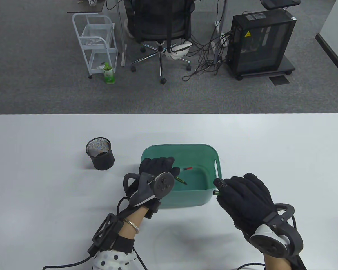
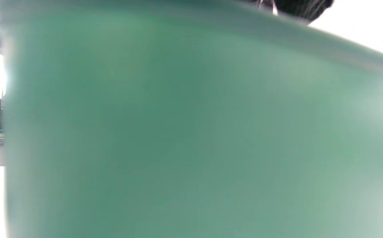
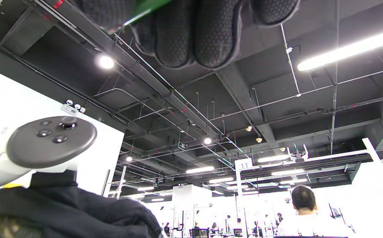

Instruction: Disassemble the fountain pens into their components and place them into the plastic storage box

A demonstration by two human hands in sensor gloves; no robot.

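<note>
A green plastic storage box (image 1: 183, 194) sits mid-surface, with a black mesh cup (image 1: 100, 153) at its 9 o'clock. The left hand (image 1: 156, 168) reaches over the box's near-left rim, fingers curled around a dark pen part (image 1: 181, 180) above the interior. A red-tipped piece (image 1: 187, 168) lies inside. At 4 o'clock, the right hand (image 1: 242, 194) grips a green pen barrel (image 1: 216, 192).

Left hand (image 1: 157, 168) reaches over near-left rim of box, fingers curled, pinching thin pen piece; tracker on back faces up. Right hand (image 1: 243, 197) hovers just right of box, fingers (image 3: 191, 36) curled round green pen part (image 1: 216, 192), knuckles up, wrist angled inward.
</note>
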